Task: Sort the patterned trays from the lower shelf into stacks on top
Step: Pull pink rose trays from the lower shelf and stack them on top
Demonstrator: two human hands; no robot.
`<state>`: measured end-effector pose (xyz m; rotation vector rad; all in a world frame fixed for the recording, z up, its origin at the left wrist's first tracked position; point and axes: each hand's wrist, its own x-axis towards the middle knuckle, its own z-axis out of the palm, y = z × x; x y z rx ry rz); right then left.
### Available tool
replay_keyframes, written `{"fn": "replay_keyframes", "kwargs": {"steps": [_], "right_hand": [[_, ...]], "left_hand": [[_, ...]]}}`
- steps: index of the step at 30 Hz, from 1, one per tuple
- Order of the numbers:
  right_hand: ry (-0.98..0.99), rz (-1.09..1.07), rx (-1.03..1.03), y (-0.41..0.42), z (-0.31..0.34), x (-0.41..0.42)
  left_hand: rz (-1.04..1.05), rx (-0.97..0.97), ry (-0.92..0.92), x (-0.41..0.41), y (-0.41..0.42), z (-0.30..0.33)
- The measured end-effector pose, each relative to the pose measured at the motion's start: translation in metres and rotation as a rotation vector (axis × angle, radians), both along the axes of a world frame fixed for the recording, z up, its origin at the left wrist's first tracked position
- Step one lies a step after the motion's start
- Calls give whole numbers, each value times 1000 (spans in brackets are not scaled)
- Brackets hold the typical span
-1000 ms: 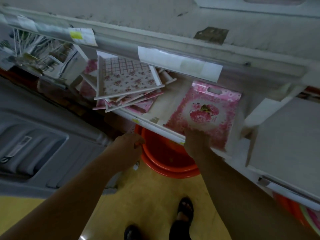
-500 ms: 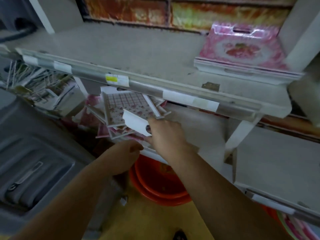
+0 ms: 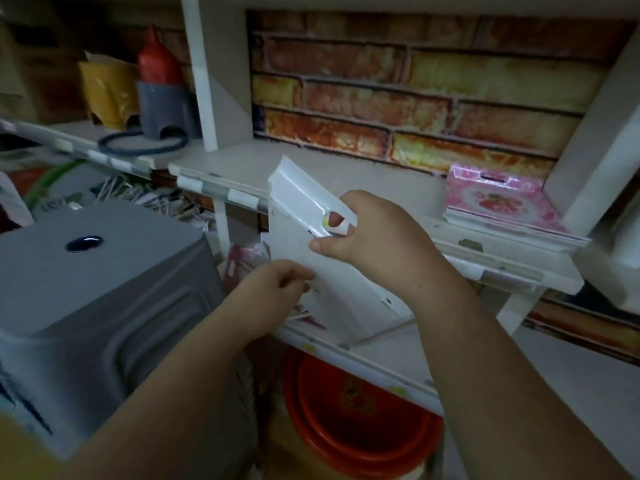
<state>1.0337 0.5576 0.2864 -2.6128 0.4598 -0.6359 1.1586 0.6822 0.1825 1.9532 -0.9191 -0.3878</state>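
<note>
My right hand (image 3: 377,237) grips a tray (image 3: 298,216) by its handle slot, with a fingertip showing through the hole. The tray is tilted up in front of the top shelf (image 3: 381,188), and only its white underside faces me. My left hand (image 3: 273,289) is at the tray's lower left edge with curled fingers pinching it. A stack of pink rose-patterned trays (image 3: 498,206) lies at the right end of the top shelf. More pink trays (image 3: 242,261) show on the lower shelf behind my left hand, mostly hidden.
A grey plastic bin (image 3: 104,289) stands at the left, close to my left arm. Red basins (image 3: 356,414) sit under the lower shelf. A white upright post (image 3: 204,71) divides the shelf; a red bottle (image 3: 156,60), yellow bag and blue ring lie to its left. Brick-pattern wall behind.
My right hand has lifted a tray from the lower shelf pile up in front of the top shelf, underside towards me. My left hand rose from below the shelf edge and took its lower edge.
</note>
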Motion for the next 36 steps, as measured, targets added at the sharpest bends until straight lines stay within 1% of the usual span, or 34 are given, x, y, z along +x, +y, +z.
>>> {"fn": "replay_keyframes", "kwargs": {"steps": [3,6,11,14,17,19,25,29,33,36], "right_hand": [[-121,42,24,27,19,1],[-234,56,-23,43,35,6],[-352,55,-241,45,44,12],[-394,32,-431,38,43,11],[-387,-48,-629,21,36,12],[-337,-103,-670,0,32,11],[-212,-275,-660,-97,22,-6],[-172,-379,-607,-165,11,-18],[-111,-391,-595,-224,3,-29],[-67,-375,-602,-261,0,-37]], "left_hand": [[75,-130,-23,2,22,25],[104,-237,3,6,34,46],[29,-344,22,6,36,71],[6,-357,1,4,26,78],[-18,-369,-13,4,7,78],[-30,-361,-20,4,-7,76],[-106,-350,-32,1,-64,68],[-86,-345,-27,-4,-110,68],[-39,-324,-64,-15,-164,75],[-19,-285,-127,-25,-205,81]]}}
